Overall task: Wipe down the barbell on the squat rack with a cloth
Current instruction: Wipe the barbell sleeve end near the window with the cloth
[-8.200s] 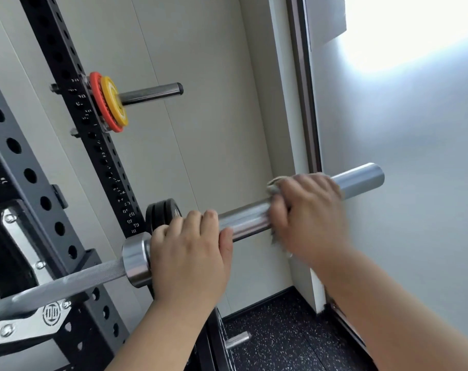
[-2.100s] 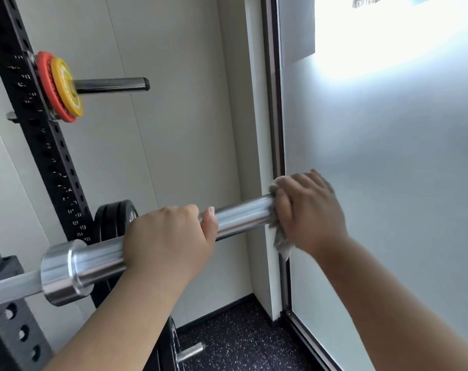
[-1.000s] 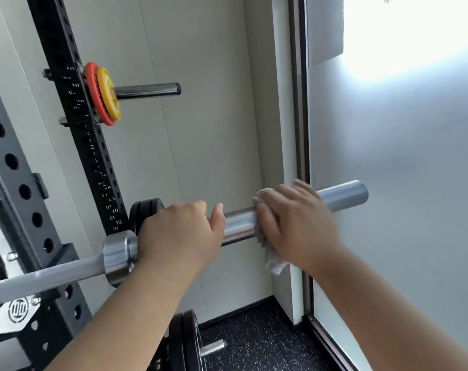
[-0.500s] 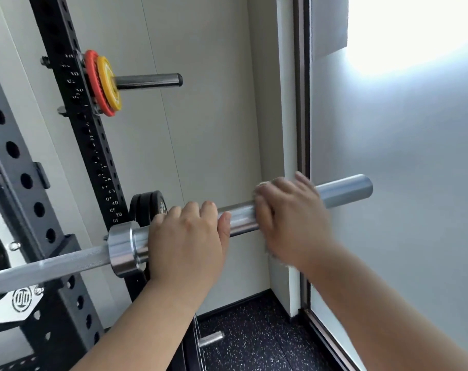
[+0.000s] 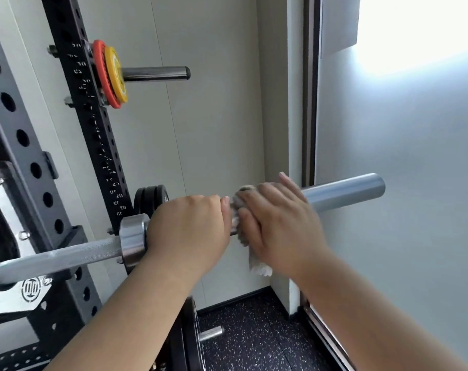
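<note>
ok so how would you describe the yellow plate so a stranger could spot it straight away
Find the black upright with white numbers. High on it a steel peg sticks out to the right, carrying two small plates. The yellow plate is the outer one, beside the red plate; the black plates sit lower down.

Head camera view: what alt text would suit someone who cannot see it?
A right hand presses a pale grey cloth around a silver steel barbell; the left hand grips the bar beside it, on a black squat rack.
</note>
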Demonstrator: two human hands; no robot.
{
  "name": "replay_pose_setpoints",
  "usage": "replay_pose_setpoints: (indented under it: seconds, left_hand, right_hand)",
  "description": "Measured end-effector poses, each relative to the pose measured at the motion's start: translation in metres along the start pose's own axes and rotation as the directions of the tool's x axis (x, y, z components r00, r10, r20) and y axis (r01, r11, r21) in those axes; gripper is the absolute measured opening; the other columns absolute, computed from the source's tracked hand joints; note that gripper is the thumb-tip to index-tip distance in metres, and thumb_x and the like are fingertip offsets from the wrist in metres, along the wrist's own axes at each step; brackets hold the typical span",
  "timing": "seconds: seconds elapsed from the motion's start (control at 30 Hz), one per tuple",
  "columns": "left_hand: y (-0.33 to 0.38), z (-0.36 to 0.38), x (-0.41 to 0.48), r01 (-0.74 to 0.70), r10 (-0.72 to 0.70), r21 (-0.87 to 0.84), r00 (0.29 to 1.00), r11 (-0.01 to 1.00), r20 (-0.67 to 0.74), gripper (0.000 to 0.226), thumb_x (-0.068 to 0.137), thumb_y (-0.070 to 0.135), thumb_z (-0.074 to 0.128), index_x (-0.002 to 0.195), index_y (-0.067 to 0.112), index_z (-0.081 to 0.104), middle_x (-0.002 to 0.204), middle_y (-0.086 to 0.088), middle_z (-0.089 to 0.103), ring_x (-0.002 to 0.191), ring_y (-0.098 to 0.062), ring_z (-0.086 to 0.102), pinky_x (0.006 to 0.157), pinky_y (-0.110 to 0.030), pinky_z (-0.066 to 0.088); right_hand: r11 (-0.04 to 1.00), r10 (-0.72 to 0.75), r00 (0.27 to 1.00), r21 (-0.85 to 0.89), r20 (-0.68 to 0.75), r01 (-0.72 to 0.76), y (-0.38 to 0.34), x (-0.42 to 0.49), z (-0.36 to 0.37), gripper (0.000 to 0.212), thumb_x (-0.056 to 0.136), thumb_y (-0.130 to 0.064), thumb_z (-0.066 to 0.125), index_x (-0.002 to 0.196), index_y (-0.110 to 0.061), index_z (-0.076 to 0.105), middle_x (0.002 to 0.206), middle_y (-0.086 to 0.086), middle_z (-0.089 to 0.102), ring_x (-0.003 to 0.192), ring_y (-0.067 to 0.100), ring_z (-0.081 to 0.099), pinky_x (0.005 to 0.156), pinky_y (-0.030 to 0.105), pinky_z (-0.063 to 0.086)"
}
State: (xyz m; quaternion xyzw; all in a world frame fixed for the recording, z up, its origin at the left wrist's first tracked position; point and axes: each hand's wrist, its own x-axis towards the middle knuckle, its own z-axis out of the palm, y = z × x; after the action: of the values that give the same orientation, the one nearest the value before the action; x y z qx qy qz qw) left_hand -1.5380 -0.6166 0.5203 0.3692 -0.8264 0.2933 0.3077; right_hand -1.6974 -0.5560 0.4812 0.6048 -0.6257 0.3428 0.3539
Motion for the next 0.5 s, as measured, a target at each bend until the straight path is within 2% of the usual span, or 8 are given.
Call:
replay_pose_setpoints:
  seconds: [0.07, 0.13, 0.2, 0.3, 0.33, 0.37, 0.43, 0.5]
  left_hand:
    - [-0.004, 0.004, 0.004, 0.017, -0.015, -0.049, 0.999, 0.999, 0.049, 0.041, 0.102, 0.041, 0.008, 0.085, 0.026, 0.042, 0.064, 0.004, 0.046, 0.061, -0.026, 0.049, 0.05, -0.032, 0.029]
    - [-0.008, 0.005, 0.011, 0.025, -0.015, -0.121, 0.996, 0.992, 0.088, 0.034, 0.105, 0.041, 0.012, 0.091, 0.024, 0.038, 0.067, 0.004, 0.046, 0.067, -0.028, 0.051, 0.059, -0.035, 0.036]
    - [-0.011, 0.008, 0.017, 0.056, -0.027, -0.198, 0.989, 0.979, 0.144, 0.036, 0.109, 0.041, 0.019, 0.082, 0.023, 0.035, 0.068, 0.004, 0.045, 0.072, -0.03, 0.051, 0.064, -0.037, 0.035]
    - [-0.011, 0.004, 0.015, 0.063, -0.031, -0.215, 0.989, 0.975, 0.146, 0.042, 0.109, 0.044, 0.02, 0.073, 0.023, 0.03, 0.068, 0.004, 0.044, 0.071, -0.029, 0.05, 0.062, -0.037, 0.031]
    - [-0.009, 0.0, 0.011, 0.052, -0.029, -0.189, 0.992, 0.981, 0.125, 0.042, 0.108, 0.044, 0.018, 0.074, 0.023, 0.032, 0.068, 0.004, 0.044, 0.07, -0.028, 0.05, 0.06, -0.037, 0.031]
    - [-0.009, -0.002, 0.005, 0.046, -0.029, -0.158, 0.994, 0.986, 0.109, 0.041, 0.107, 0.044, 0.017, 0.077, 0.024, 0.036, 0.069, 0.004, 0.046, 0.069, -0.026, 0.051, 0.059, -0.036, 0.032]
    - [-0.01, -0.003, -0.01, 0.04, -0.03, -0.136, 0.997, 0.99, 0.077, 0.044, 0.105, 0.044, 0.011, 0.089, 0.026, 0.048, 0.078, 0.007, 0.056, 0.075, -0.022, 0.058, 0.065, -0.035, 0.037]
    - [-0.01, -0.009, -0.023, 0.042, -0.027, -0.127, 0.993, 0.991, 0.117, 0.053, 0.103, 0.043, 0.009, 0.101, 0.029, 0.06, 0.093, 0.009, 0.068, 0.086, -0.02, 0.066, 0.083, -0.038, 0.045]
  right_hand:
    - [0.981, 0.183, 0.983, -0.059, -0.009, -0.183, 0.025, 0.007, -0.005, 0.033, 0.102, -0.038, 0.041, 0.092, -0.025, 0.07, 0.092, -0.005, 0.072, 0.093, 0.025, 0.068, 0.118, 0.046, 0.035]
    - [0.938, 0.335, 0.942, -0.085, -0.022, -0.336, 0.033, 0.011, -0.01, 0.04, 0.101, -0.04, 0.035, 0.085, -0.025, 0.068, 0.086, -0.006, 0.069, 0.092, 0.027, 0.066, 0.121, 0.046, 0.031]
    - [0.955, 0.29, 0.957, -0.062, -0.021, -0.291, 0.016, 0.009, -0.007, 0.035, 0.101, -0.038, 0.038, 0.09, -0.026, 0.069, 0.092, -0.006, 0.07, 0.096, 0.025, 0.065, 0.123, 0.048, 0.028]
    - [0.999, 0.035, 0.999, 0.012, 0.002, -0.035, -0.011, -0.003, -0.002, 0.027, 0.102, -0.034, 0.046, 0.107, -0.026, 0.071, 0.109, -0.007, 0.069, 0.104, 0.021, 0.064, 0.121, 0.05, 0.029]
    - [1.0, 0.005, 1.0, 0.004, 0.026, -0.005, -0.006, -0.003, -0.003, 0.029, 0.102, -0.035, 0.045, 0.109, -0.026, 0.071, 0.11, -0.007, 0.069, 0.104, 0.021, 0.064, 0.121, 0.05, 0.029]
    - [0.999, 0.028, 0.999, -0.024, 0.045, -0.026, 0.003, 0.001, -0.004, 0.031, 0.103, -0.037, 0.042, 0.107, -0.026, 0.071, 0.106, -0.007, 0.07, 0.102, 0.022, 0.066, 0.121, 0.051, 0.029]
    - [0.98, 0.184, 0.982, -0.081, 0.047, -0.18, 0.02, 0.009, -0.008, 0.037, 0.102, -0.039, 0.037, 0.096, -0.027, 0.071, 0.093, -0.006, 0.071, 0.094, 0.025, 0.067, 0.122, 0.05, 0.029]
    - [0.954, 0.281, 0.959, -0.111, 0.021, -0.277, 0.02, 0.013, -0.008, 0.038, 0.101, -0.039, 0.035, 0.09, -0.026, 0.069, 0.088, -0.004, 0.069, 0.091, 0.028, 0.066, 0.123, 0.048, 0.028]
